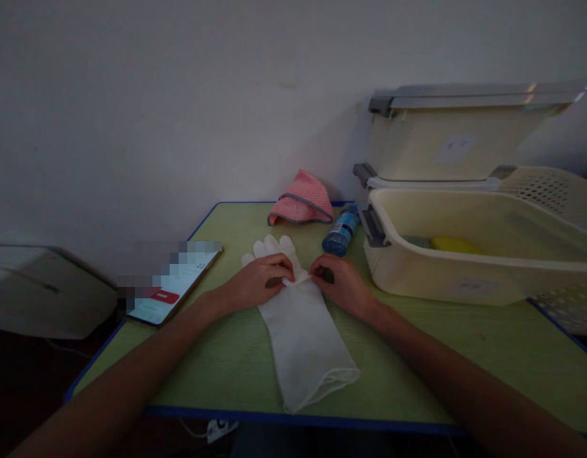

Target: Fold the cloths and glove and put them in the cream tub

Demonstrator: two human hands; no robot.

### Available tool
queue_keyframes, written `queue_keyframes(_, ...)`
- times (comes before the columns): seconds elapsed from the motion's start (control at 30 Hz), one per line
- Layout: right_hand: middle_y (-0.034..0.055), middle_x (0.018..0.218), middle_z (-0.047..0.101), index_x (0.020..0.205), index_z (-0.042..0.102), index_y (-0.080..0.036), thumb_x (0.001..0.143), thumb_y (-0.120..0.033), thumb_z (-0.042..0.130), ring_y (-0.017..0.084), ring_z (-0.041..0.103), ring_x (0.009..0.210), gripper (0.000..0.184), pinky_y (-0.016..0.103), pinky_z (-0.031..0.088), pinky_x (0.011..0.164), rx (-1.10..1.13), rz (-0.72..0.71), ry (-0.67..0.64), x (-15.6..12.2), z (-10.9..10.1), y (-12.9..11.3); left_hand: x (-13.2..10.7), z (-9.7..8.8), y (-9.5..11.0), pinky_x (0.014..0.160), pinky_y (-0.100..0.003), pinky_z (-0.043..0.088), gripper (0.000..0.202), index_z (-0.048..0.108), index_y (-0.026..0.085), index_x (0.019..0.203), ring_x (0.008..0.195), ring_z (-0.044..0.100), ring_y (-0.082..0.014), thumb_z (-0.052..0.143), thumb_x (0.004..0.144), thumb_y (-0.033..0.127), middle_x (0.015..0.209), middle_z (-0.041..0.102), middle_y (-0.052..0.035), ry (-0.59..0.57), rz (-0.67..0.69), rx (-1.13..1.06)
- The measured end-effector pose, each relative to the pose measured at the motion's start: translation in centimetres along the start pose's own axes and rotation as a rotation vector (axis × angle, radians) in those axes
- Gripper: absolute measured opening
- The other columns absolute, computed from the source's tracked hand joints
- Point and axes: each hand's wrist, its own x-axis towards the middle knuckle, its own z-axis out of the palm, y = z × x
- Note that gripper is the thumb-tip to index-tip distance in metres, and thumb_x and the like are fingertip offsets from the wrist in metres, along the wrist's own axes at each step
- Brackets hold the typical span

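A white long-cuffed glove (305,337) lies on the green table, its fingers toward the wall and its wide cuff opening near the front edge. Around the palm area, my left hand (262,280) pinches the glove from the left side. My right hand (341,283) grips a raised fold of the same glove from the right, fingertips pressed together. Between both hands the material is bunched into a small ridge. The glove's thumb is partly hidden behind my left hand.
At the back of the table (465,362) sit a pink cloth (303,197) and a blue plastic bottle (341,230) on its side. A phone (172,289) rests at the left edge. On the right stands an open cream bin (431,273) with a yellow item (455,245) inside, beside a lidded box (431,143).
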Motion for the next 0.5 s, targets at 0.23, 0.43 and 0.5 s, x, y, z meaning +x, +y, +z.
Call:
queue_keyframes(0.23, -0.0006, 0.069, 0.057, 0.069, 0.058, -0.015, 0.067, 0.004, 0.054, 0.010, 0.053, 0.062, 0.020, 0.021, 0.040, 0.058, 0.006, -0.018, -0.005, -0.09, -0.05, 0.08, -0.22, -0.26, -0.04, 0.077, -0.023, 0.047, 0.025, 0.066, 0.015, 0.090, 0.086, 0.060, -0.0132, 0.049, 0.077, 0.003, 0.096, 0.062, -0.0056, -0.050, -0.006, 0.003)
queue_keyframes(0.43, -0.0001, 0.068, 0.057, 0.068, 0.059, -0.015, 0.066, 0.004, 0.054, 0.011, 0.053, 0.062, 0.020, 0.021, 0.040, 0.058, -0.014, -0.013, -0.008, -0.08, -0.10, -0.07, -0.25, -0.23, 0.00, 0.076, -0.024, 0.048, 0.026, 0.067, 0.015, 0.089, 0.086, 0.060, -0.0137, 0.047, 0.078, 0.003, 0.094, 0.063, -0.0065, -0.018, 0.042, 0.060)
queue_keyframes(0.5, -0.0004, 0.068, 0.057, 0.068, 0.059, -0.015, 0.066, 0.005, 0.053, 0.010, 0.053, 0.062, 0.021, 0.021, 0.040, 0.058, -0.009, -0.022, -0.003, -0.07, -0.12, -0.06, -0.23, -0.32, -0.04, 0.075, -0.024, 0.048, 0.026, 0.068, 0.016, 0.088, 0.085, 0.060, -0.0135, 0.046, 0.079, 0.004, 0.094, 0.063, -0.0067, 0.036, 0.075, 0.103)
